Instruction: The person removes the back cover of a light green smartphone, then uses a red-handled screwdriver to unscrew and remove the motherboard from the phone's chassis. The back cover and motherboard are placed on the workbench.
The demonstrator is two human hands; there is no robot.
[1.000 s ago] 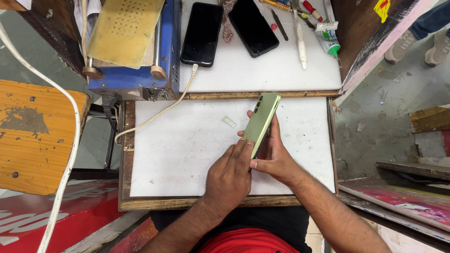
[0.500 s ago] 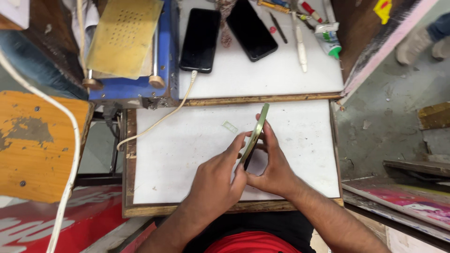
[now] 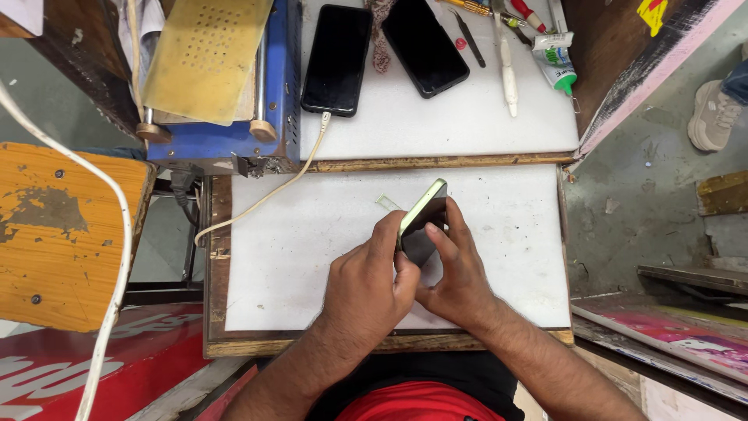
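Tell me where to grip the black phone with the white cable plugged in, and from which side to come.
Grip the black phone across its two long edges near the middle, coming straight down from above. It lies flat, screen up, on the white board, so only its thin sides offer purchase. Probably keep off its near end, where the white cable plugs in, and mind the blue machine close along one side.

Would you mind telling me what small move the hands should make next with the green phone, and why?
Probably lay the green phone flat on the white board. It stands tilted on edge, pinched between the left hand and right hand, dark screen side toward the right hand. Flat on the board, it would be steadier to work on.
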